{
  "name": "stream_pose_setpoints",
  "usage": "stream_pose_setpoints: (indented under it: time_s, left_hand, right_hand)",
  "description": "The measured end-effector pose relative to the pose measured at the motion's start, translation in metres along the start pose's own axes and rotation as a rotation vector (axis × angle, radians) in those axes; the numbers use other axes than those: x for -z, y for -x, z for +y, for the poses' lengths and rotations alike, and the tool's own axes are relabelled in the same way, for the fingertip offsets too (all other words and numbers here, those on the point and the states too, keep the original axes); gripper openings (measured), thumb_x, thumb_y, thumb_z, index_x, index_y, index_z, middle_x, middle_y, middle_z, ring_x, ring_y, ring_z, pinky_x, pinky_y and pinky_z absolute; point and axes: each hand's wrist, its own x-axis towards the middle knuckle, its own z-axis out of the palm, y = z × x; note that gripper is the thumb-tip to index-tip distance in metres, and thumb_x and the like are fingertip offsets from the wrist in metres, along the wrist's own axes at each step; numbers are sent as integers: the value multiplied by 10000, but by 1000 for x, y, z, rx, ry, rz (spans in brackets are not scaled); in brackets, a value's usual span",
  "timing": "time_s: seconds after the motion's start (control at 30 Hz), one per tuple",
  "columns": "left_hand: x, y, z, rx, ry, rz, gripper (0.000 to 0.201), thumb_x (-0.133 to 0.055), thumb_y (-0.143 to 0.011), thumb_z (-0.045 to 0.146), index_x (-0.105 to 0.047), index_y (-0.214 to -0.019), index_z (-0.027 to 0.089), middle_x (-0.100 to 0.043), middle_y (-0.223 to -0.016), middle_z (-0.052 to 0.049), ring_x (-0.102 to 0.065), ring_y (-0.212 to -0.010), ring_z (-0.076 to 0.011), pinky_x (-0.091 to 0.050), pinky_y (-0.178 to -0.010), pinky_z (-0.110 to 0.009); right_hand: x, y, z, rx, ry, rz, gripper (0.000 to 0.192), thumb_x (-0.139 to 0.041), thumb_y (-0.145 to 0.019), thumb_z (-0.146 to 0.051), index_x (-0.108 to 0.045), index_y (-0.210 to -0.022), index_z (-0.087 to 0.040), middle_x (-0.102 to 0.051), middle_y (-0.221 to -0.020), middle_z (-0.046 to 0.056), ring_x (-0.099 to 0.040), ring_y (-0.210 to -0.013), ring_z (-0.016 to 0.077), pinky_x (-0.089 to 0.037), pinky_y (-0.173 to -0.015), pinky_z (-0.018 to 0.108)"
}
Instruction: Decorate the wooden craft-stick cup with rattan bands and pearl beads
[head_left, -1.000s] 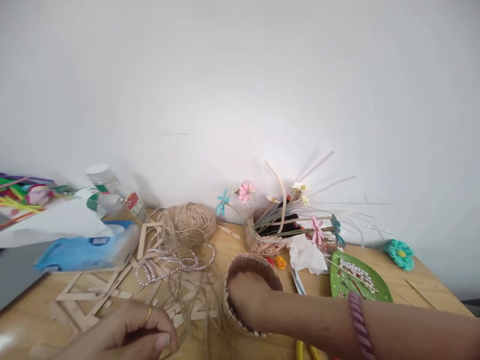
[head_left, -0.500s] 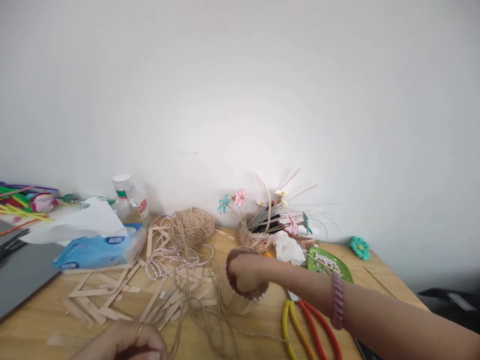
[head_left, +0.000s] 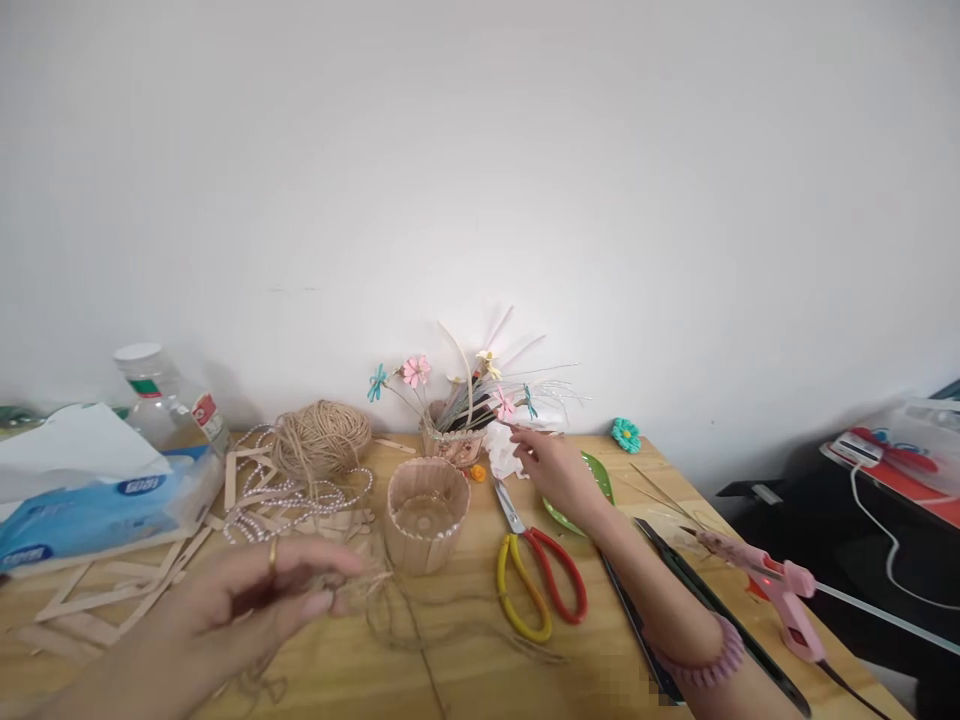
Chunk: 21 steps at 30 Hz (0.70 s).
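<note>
My left hand (head_left: pixel 247 600) is low at the front left, a ring on one finger, its fingertips pinching loose jute twine strands (head_left: pixel 390 600) that trail across the wooden table (head_left: pixel 465 670). It is blurred. Just beyond the fingertips stands a round cup made of popsicle sticks (head_left: pixel 426 512), upright and empty. My right hand (head_left: pixel 555 468), a pink coil band on its wrist, reaches over a green leaf-shaped plate (head_left: pixel 596 472) with fingers apart and holds nothing. Its fingertips are close to a small basket of paper flowers (head_left: pixel 454 430) and white tissue (head_left: pixel 501 450).
Yellow-and-red scissors (head_left: pixel 536 578) lie right of the cup. A twine ball (head_left: pixel 322 438), pearl strings (head_left: pixel 277 495), popsicle sticks (head_left: pixel 112 592), a tissue pack (head_left: pixel 97 505) and a bottle (head_left: pixel 161 400) fill the left. A pink glue gun (head_left: pixel 765 582) and a teal flower (head_left: pixel 625 434) are right.
My right hand left the inside of the stick cup and moved back and right toward the flower basket. My left hand rose with fingers stretched out. The view swung to the right.
</note>
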Motion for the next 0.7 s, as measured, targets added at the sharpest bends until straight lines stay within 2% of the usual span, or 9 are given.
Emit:
stream_pose_setpoints:
  time_s: [0.07,0.1,0.17,0.23,0.3,0.37,0.5,0.57,0.7]
  left_hand:
    - [-6,-11,30,-79,-34,-32,234,-652,-661,464,-710,-860,354,-704,-786,15,-617,-739,-206,-476,-646,-276]
    - [-10,-17,46,-94,-28,-37,252,-637,-694,447,-695,-913,338,-710,-811,8,-627,-760,-199,-477,-650,-261]
    - [-19,-29,73,-160,8,-98,278,-651,-701,417,-665,-948,290,-716,-795,-8,-627,-693,-174,-455,-560,-215]
    - [-28,-41,94,-226,38,-104,265,-662,-696,388,-647,-916,241,-709,-722,-14,-568,-551,-129,-371,-442,-173]
    - [-32,-51,103,-235,42,-83,261,-659,-701,383,-636,-898,213,-697,-690,-9,-470,-454,-86,-314,-402,-165]
    - [-32,-59,103,-208,31,-97,272,-647,-717,386,-651,-917,201,-679,-678,-3,-404,-427,-66,-301,-403,-171]
    - [-28,-71,83,-107,24,-176,238,-656,-720,375,-713,-808,162,-616,-585,2,-360,-425,-52,-279,-406,-180]
    - [-28,-76,72,-45,89,-219,224,-666,-715,359,-715,-747,143,-609,-573,-1,-402,-440,-51,-303,-421,-176]
    - [-32,-83,55,89,234,-319,186,-678,-706,318,-709,-745,138,-641,-592,-18,-557,-539,-96,-414,-509,-189]
  right_hand:
    - [16,11,-18,97,-198,19,295,-340,-938,-261,-554,-1122,-177,-669,-986,72,-621,-902,171,-448,-773,276]
    - [26,17,-29,202,-412,1,324,-318,-951,-321,-525,-1158,-183,-659,-1004,67,-612,-923,161,-451,-794,273]
    - [43,27,-50,399,-737,-130,367,-317,-947,-401,-483,-1201,-194,-627,-1042,60,-578,-978,156,-444,-827,281]
    - [55,32,-64,494,-819,-294,345,-367,-927,-434,-566,-1038,-176,-606,-860,27,-567,-841,138,-443,-745,260]
    - [60,34,-64,461,-813,-367,334,-417,-904,-438,-598,-857,-161,-512,-686,-16,-490,-642,102,-401,-594,225]
    - [60,32,-54,352,-830,-332,335,-442,-888,-435,-600,-790,-156,-419,-607,-43,-376,-529,77,-311,-484,206]
    - [52,28,-21,133,-918,-190,315,-469,-857,-438,-576,-749,-162,-279,-518,-78,-249,-471,72,-209,-439,206]
    - [47,26,-7,84,-912,-174,321,-465,-849,-450,-555,-734,-163,-253,-506,-86,-228,-462,71,-200,-437,208]
    - [39,20,13,79,-706,-165,356,-413,-861,-461,-555,-732,-160,-254,-495,-85,-247,-446,79,-234,-442,214]
